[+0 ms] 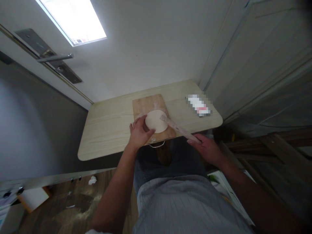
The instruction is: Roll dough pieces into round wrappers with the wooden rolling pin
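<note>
A round of dough (154,122) is laid on the near half of a wooden board (143,105), set on the worktop (107,125). The dough's left edge is touched by the left hand (139,132), its fingers and thumb spread apart. One end of a stick (180,129) is gripped by the right hand (207,148), fingers closed; its other end is held over the dough's right side.
</note>
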The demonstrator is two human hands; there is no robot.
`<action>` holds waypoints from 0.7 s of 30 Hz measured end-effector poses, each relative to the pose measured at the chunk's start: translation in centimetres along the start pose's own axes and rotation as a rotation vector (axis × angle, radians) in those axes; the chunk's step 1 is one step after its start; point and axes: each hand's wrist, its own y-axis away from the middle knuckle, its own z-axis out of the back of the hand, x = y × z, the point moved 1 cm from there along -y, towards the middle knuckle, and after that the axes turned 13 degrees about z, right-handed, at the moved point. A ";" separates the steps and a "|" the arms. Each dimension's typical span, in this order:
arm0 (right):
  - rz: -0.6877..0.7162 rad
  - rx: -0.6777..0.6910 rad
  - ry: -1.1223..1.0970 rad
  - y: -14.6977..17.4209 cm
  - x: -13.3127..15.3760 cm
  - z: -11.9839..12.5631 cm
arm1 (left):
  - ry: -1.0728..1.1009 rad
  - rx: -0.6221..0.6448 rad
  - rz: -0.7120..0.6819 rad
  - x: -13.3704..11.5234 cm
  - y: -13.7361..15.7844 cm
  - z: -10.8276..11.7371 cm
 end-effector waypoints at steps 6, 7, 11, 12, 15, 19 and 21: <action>-0.002 0.004 0.065 -0.9 0.2 0.2 | -0.012 -0.046 0.020 -1.9 -2.0 -1.3; 0.001 0.008 0.072 -1.0 0.2 0.3 | -0.021 -0.043 0.000 -2.1 -2.1 -1.6; 0.005 0.022 0.086 -1.0 -0.1 0.7 | -0.059 -0.012 -0.090 -2.2 -2.2 -2.3; 0.006 0.027 0.086 -1.0 -0.1 0.8 | -0.054 -0.008 -0.108 -2.0 -2.2 -2.4; 0.020 0.045 0.077 -1.1 -0.1 1.0 | 0.016 -0.034 -0.118 -1.8 -2.4 -2.4; 0.060 0.064 0.089 -1.4 0.4 0.9 | 0.144 -0.100 -0.068 -2.7 -3.2 -2.3; 0.078 0.062 0.109 -1.8 0.5 0.9 | 0.143 -0.128 -0.064 -3.9 -3.9 -2.4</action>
